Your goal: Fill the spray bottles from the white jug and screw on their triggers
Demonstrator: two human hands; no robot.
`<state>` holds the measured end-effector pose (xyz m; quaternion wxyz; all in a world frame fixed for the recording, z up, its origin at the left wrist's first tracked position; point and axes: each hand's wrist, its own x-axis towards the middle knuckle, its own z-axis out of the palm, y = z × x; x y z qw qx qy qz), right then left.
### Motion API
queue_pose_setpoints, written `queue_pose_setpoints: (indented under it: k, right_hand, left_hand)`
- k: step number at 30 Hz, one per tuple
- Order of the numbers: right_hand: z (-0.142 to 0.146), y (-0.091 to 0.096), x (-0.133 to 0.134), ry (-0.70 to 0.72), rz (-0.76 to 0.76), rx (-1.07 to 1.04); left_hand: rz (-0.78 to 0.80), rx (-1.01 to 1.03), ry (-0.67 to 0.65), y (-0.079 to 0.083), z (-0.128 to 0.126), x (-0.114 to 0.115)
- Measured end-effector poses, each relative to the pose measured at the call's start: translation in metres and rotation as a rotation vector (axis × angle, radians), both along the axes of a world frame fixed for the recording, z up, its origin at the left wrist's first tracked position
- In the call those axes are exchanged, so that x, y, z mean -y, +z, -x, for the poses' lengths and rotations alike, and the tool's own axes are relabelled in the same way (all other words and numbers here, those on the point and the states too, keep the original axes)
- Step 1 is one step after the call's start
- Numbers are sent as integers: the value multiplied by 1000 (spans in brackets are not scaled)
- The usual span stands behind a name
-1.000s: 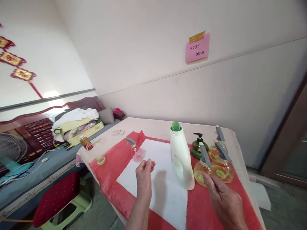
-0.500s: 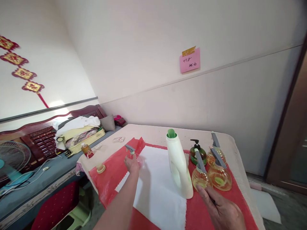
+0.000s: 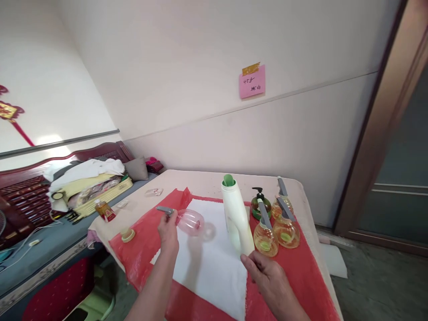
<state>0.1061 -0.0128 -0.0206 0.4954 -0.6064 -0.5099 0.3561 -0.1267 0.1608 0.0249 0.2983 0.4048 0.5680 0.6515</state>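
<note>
My left hand [image 3: 168, 229] is closed round the neck of a clear pink spray bottle [image 3: 190, 222] with a grey spray head [image 3: 165, 210]. It tilts the bottle nearly on its side above a white cloth [image 3: 214, 272]. On the right of that cloth stands a pale green detergent bottle [image 3: 236, 214], uncapped, with green showing in its mouth. My right hand [image 3: 267, 278] is by the bottle's base; its fingers are partly curled with the thumb apart, and I see nothing held. Whether it touches the bottle I cannot tell.
Several amber spray bottles [image 3: 265, 238] with grey heads stand at the right, beside a green pump bottle [image 3: 261, 207]. A pale cap [image 3: 127, 235] sits on the red cloth [image 3: 150, 232]. An amber bottle [image 3: 104, 210] lies near the table's left edge.
The pink spray bottle has tipped over sideways in my left hand, its base swinging right. My right hand has moved left from the amber bottles to the detergent bottle's base. The view has turned right.
</note>
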Motion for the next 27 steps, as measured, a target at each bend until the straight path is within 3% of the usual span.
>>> queue_pose_setpoints:
  k: [1,4,7,10,14,17,21,23,25,27]
  right_hand:
    - [4,2,1,53,66,-169]
    - [15,12,9,160,177,-680]
    - [21,24,17,364,185,-1072]
    - [23,31,22,500,194,-1230]
    - [29,23,24,507,249,-1241]
    - [37,14,24,403,224,-1148]
    - [46,8,21,119,-58,-591]
    - [48,7,18,54,-181,-351]
    - [49,8,15,81,-197,-377]
    - [50,10,12,146,-88,-623]
  left_hand:
    - [-5,47,-72,8,-3,15]
    - [17,327,-520,34,-20,61]
    - [57,431,-693,50,-41,98]
    - [81,498,-762,50,-55,118]
    - [76,555,-788,35,-63,122]
    - [120,542,-723,22,-65,117]
    - [156,575,-592,14,-65,111]
    - [149,601,-547,15,-62,110]
    - [134,622,-511,18,-57,109]
    - [105,636,-529,21,-51,108]
